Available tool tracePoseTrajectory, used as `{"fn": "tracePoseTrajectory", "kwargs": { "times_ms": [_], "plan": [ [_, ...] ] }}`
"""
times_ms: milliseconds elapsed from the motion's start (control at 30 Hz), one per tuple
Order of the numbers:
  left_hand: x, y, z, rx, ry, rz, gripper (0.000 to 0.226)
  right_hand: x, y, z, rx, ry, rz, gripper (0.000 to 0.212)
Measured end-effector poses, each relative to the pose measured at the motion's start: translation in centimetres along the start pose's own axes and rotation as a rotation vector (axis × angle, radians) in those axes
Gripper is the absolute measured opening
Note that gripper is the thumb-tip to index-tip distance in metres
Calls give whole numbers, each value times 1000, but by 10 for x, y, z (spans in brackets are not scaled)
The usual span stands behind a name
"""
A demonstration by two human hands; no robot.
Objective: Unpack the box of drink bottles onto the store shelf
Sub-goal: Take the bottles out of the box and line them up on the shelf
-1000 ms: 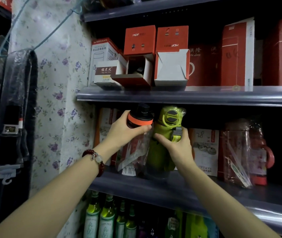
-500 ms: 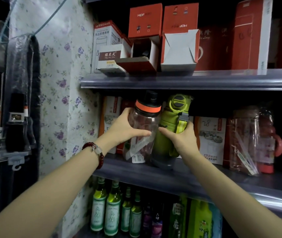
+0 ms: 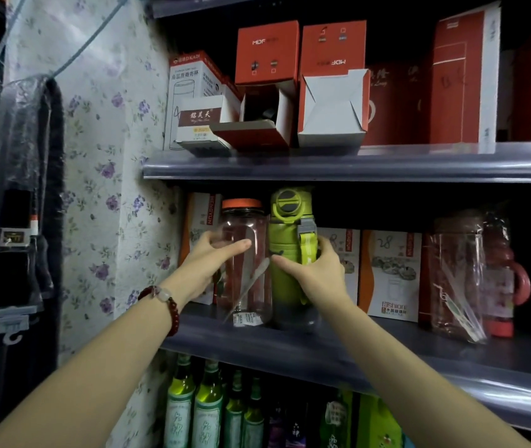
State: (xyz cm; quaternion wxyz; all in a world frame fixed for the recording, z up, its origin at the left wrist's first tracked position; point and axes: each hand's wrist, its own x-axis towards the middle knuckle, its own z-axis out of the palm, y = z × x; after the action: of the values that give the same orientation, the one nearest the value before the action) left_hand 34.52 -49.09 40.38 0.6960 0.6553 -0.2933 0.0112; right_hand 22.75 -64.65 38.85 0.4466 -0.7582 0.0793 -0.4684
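One head-worn wide-angle camera faces forward, close to the shelving, level with the middle shelf [image 3: 387, 354]. Both forearms enter from 6 o'clock; the upper shelf [image 3: 354, 164] runs toward 12, green glass bottles [image 3: 193, 412] sit low, and floral wallpaper [image 3: 105, 189] fills 9 o'clock.

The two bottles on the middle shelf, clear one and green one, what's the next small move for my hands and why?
Probably let go and draw both hands back. The clear bottle and green bottle both appear to stand upright on the middle shelf, side by side. The left hand and right hand grip them, and nothing looks left to adjust.
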Motion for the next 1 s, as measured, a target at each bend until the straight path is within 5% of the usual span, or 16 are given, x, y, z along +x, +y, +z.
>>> {"fn": "tracePoseTrajectory", "kwargs": {
  "times_ms": [167, 400, 533, 667, 833, 1000],
  "plan": [
    [12, -4, -4, -77, -82, 13, 89, -3, -2, 9, 73, 29, 27, 86],
    [-2, -14, -10, 167, -154, 76, 109, -8, -3, 8, 74, -68, 68, 95],
    [-10, -13, -12, 232, -128, 67, 138, -11, -3, 13, 45, -62, 62, 99],
    [-16, -20, -12, 223, -80, 90, 117, -14, 0, 18, 27, -21, 68, 96],
    [-25, -25, -13, 286, -131, 47, 122, -18, 0, 15, -54, -79, 156, 99],
    [-48, -32, -23, 728, -143, 62, 103, -28, -10, 10, -265, -179, 287, 97]
  ]
}}
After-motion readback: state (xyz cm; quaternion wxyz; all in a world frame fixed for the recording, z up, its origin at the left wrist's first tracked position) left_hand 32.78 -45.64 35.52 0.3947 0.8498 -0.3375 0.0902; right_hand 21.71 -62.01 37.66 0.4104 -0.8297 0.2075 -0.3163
